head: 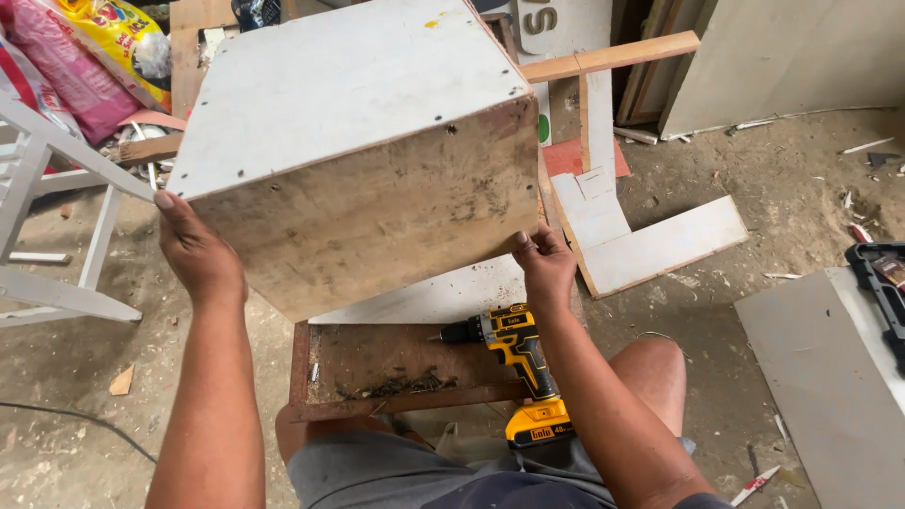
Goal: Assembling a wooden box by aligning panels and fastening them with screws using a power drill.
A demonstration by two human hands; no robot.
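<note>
**Plywood box, held raised in two bare hands**

Item: plywood box, roughly cubic, one face whitish and marked with small dark screw heads, the near face bare brown wood with dirt stains. Position: lifted off the ground and tilted, one corner pointing down, at the centre of the view, above a low reddish wooden tray.

Left hand: grasping the box at its left corner, palm against the brown face, thumb hooked over the edge onto the whitish face.

Right hand: grasping the box at its lower right corner, fingers pressed to the brown face.

Beneath the box: low wooden tray with reddish rim, holding a scatter of wood debris; a white board lies across its far part. A yellow and black cordless drill rests at the tray's right end, bit pointing left, battery base near the person's lap.

Surroundings: dusty floor with scraps; white L-shaped board offcut to the right; white chair frame at far left; pink and yellow sacks at upper left; black tool case at the right edge.
</note>
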